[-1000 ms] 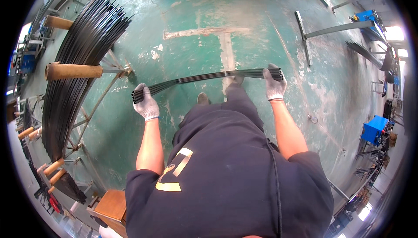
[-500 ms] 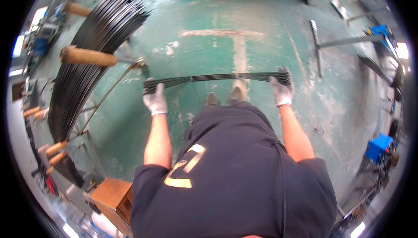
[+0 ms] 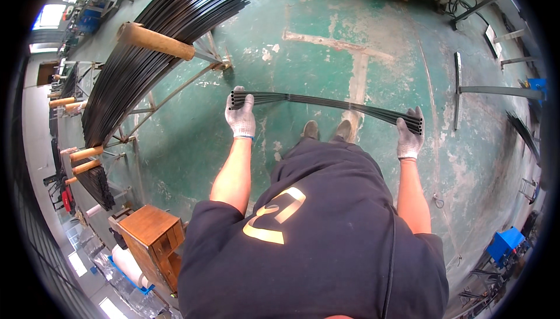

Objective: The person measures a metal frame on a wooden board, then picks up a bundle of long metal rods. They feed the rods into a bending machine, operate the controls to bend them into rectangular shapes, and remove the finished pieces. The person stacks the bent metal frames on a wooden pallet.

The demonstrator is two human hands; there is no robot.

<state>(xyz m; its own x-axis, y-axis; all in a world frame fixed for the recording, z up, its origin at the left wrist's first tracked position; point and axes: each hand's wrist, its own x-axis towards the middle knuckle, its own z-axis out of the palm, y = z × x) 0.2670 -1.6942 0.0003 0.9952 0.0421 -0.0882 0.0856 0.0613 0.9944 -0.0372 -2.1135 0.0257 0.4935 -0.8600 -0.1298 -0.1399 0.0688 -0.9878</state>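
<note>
Grey-gloved left hand (image 3: 241,118) and right hand (image 3: 410,135) each clench one end of a bundle of black rods (image 3: 326,103), held level over green floor (image 3: 192,138), just above shoes (image 3: 326,129). Rod rack (image 3: 146,56) w/ more black rods sits left of bundle; wooden box (image 3: 149,234) further below-left.
</note>
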